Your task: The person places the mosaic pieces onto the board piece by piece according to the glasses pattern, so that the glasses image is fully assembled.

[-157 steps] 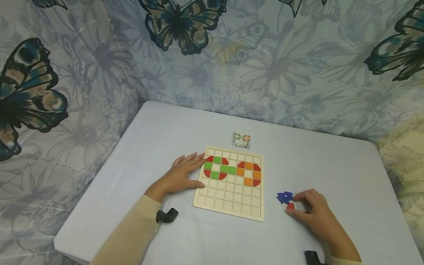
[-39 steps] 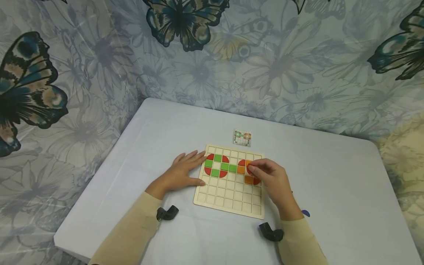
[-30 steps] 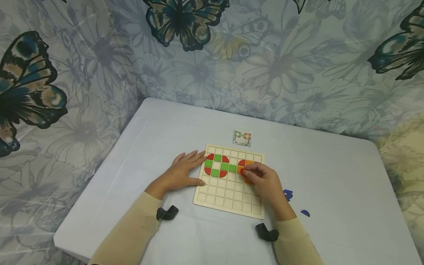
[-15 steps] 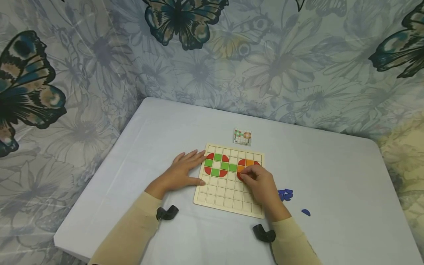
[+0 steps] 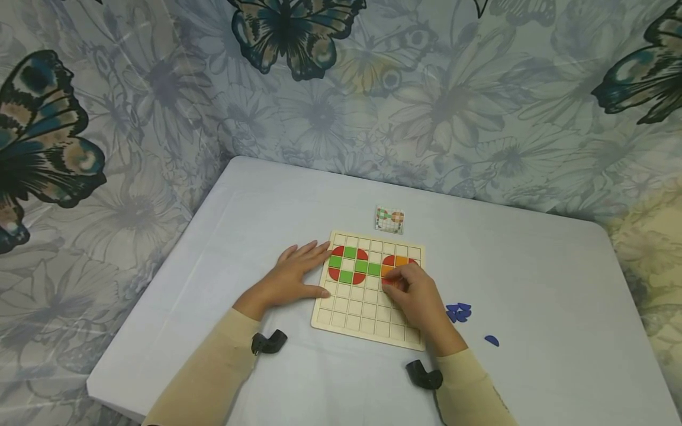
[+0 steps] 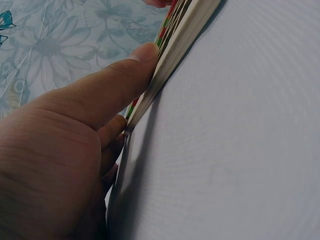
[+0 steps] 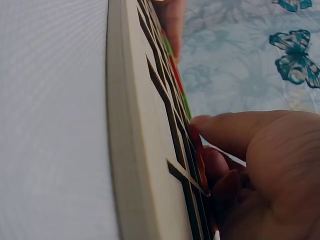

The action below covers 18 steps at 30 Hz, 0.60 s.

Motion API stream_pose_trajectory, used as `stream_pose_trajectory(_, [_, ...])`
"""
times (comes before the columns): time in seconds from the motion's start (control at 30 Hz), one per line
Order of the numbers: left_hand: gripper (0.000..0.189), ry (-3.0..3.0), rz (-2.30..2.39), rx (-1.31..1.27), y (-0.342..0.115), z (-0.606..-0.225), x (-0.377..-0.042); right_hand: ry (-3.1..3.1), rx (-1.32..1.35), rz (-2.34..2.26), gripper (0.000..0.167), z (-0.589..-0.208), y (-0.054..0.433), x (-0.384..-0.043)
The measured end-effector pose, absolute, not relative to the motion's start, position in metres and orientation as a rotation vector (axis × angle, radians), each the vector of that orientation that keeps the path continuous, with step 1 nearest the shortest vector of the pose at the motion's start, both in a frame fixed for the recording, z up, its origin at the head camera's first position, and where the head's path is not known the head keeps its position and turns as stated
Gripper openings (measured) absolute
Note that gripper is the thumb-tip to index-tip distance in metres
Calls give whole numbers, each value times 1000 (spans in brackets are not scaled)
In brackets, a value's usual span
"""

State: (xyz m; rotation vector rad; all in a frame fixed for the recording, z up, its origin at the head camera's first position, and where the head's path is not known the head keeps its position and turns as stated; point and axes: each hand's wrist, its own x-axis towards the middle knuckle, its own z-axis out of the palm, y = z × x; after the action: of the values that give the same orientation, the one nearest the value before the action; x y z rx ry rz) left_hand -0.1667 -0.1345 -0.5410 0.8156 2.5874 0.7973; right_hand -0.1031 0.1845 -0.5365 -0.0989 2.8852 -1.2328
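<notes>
A light wooden grid board point(image 5: 367, 322) lies on the table, bearing red, green and orange tiles. My left hand point(image 5: 292, 277) rests at its left edge with fingers spread; in the left wrist view the thumb point(image 6: 146, 52) touches the board's rim. Over the orange group, my right hand point(image 5: 418, 293) pinches a red quarter-circle tile point(image 5: 386, 282) between thumb and fingers, low at a cell left of the group's bottom row. The right wrist view shows the thumb point(image 7: 205, 122) against the dark red tile point(image 7: 195, 136). Part of the orange group is hidden under this hand.
Several blue pieces point(image 5: 459, 312) lie in a small cluster right of the board, with one blue half-circle point(image 5: 492, 341) apart from them. A small pattern card point(image 5: 389, 219) sits behind the board. White cloth covers the table point(image 5: 213, 225); a patterned wall stands behind.
My right hand took the red tile from beside the blue pieces, carried it left over the board and lowered it at a cell by the orange group. My left hand stays put.
</notes>
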Motion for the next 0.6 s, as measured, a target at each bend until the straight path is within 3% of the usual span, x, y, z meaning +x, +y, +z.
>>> stream_pose_trajectory(0.6, [99,2586,800,814,-134,-540,-166,2922,-121,-1193,21,-538,183,-103])
